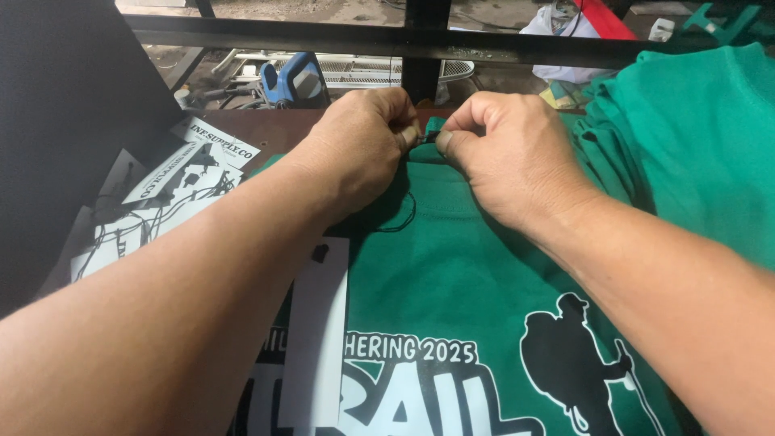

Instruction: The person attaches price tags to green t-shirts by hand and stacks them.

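Already both hands meet at the collar of the green cotton T-shirt [452,266] lying flat on the dark brown worktop [274,129]: the left hand [359,145] and right hand [504,157] each pinch a thin black string [404,214] tight in their grip, seemingly mid-tie. A white paper tag [319,339] lies on the shirt; loose white tags [161,202] wait at left, folded green shirts [694,137] at right, workshop clutter beyond.

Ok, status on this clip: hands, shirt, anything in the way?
Left hand and right hand pinching a black string at the green T-shirt collar. White hang tag lying on shirt. Nothing blocking.
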